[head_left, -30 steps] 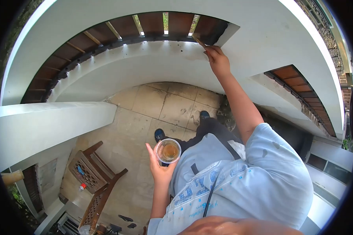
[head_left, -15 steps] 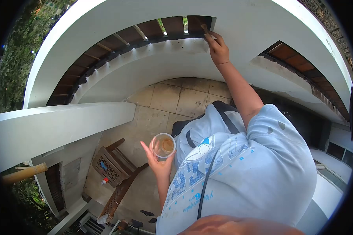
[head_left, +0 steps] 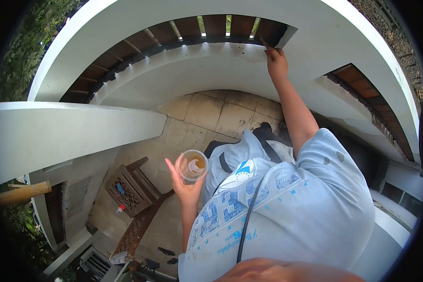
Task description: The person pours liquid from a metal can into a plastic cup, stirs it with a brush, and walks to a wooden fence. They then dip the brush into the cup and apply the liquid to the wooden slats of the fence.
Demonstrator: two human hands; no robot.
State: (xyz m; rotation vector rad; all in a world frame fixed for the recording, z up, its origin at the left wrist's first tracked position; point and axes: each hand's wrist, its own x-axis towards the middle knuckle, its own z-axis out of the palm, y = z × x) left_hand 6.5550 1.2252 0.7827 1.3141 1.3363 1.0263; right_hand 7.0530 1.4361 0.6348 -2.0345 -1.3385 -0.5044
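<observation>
My left hand (head_left: pixel 187 188) is wrapped round a clear plastic cup (head_left: pixel 193 165) with some brownish liquid low inside it. Stretched far forward, my right hand (head_left: pixel 277 62) is at the right end of a curved row of dark brown slats (head_left: pixel 215 27) set in a white wall. Its fingers are closed round a thin brown handle (head_left: pixel 265 43), perhaps a brush, whose tip is lost against the dark slat. The lower edge of the slatted opening lies just beside the fingertips.
A wooden chair (head_left: pixel 131 190) with a lattice seat stands on the tiled floor (head_left: pixel 199 113) at the lower left, a red-capped item (head_left: pixel 121 208) beside it. A white ledge (head_left: pixel 75 134) juts in from the left, above a bamboo pole (head_left: pixel 26 193). Another slatted opening (head_left: pixel 373 101) is at the right.
The view has shifted, so the slats sit further right. My right hand has moved slightly down and closer to the slat's lower edge. The cup is still in my left hand.
</observation>
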